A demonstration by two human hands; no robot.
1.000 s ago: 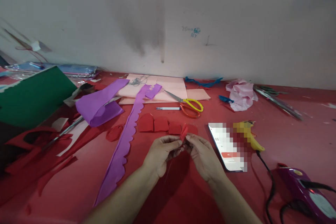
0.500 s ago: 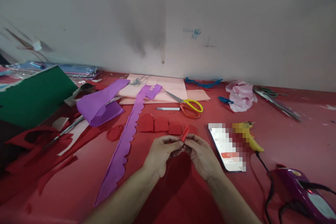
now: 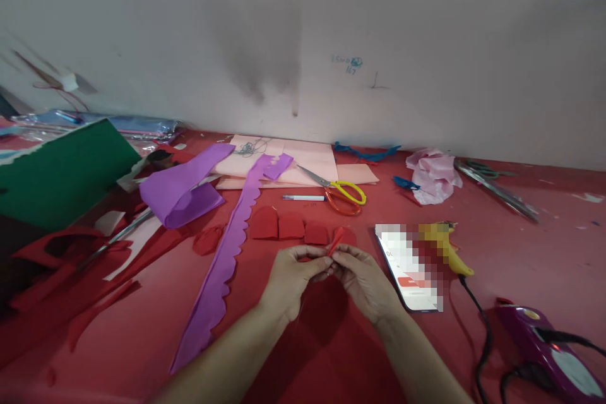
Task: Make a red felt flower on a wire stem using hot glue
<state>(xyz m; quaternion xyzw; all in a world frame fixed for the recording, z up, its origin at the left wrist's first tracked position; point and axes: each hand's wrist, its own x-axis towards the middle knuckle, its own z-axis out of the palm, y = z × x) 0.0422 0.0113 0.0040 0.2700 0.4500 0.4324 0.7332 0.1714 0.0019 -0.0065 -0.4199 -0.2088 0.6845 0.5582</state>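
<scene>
Between my fingertips is a small rolled red piece [image 3: 336, 238] that looks like crepe paper or cloth. My left hand [image 3: 293, 278] pinches its lower end from the left. From the right, my right hand [image 3: 360, 278] pinches the same piece, and the two hands touch. A thin thread seems to hang below the left hand. Just beyond my hands lies a row of red cut pieces [image 3: 291, 226] with rounded tops. A purple scalloped strip [image 3: 220, 271] runs along the left of my left forearm.
Scissors [image 3: 338, 189] and a white pen [image 3: 303, 198] lie behind the red pieces, before pink sheets [image 3: 303, 154]. A phone [image 3: 402, 271], a yellow corded tool [image 3: 449, 249] and a purple device [image 3: 544, 347] are at right. Purple paper [image 3: 177, 196] and a green board [image 3: 71, 177] stand left.
The red piece between my fingers has turned slightly and its top looks wider. Both hands stay in almost the same place, and the camera view has shifted slightly.
</scene>
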